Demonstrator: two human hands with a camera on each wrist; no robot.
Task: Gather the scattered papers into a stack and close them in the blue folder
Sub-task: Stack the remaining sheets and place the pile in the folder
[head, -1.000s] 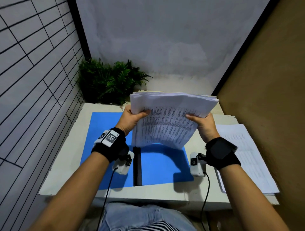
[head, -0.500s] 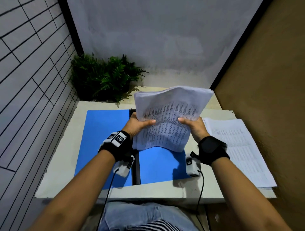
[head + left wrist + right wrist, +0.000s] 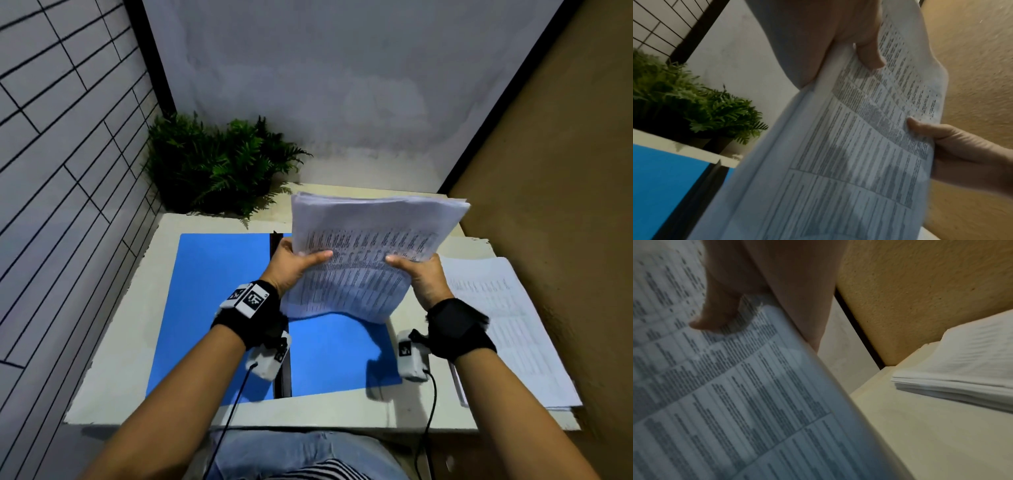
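Observation:
I hold a thick stack of printed papers [image 3: 363, 257] upright over the right half of the open blue folder [image 3: 219, 301], its lower edge touching or just above the folder. My left hand [image 3: 294, 263] grips the stack's left edge, thumb on the printed face [image 3: 869, 53]. My right hand [image 3: 421, 274] grips the right edge the same way, thumb [image 3: 715, 316] on the front sheet. The fingers behind the sheets are hidden. A second pile of papers [image 3: 507, 325] lies flat on the table at the right [image 3: 962, 374].
The folder lies open on a small pale table [image 3: 123, 359], its dark spine [image 3: 282, 377] running front to back. A green fern [image 3: 219, 164] stands at the back left corner. A tiled wall closes the left, a tan wall [image 3: 565, 171] the right.
The stack has dropped lower and closer to the folder than a second ago, staying upright in both hands. The pile at the right has not moved.

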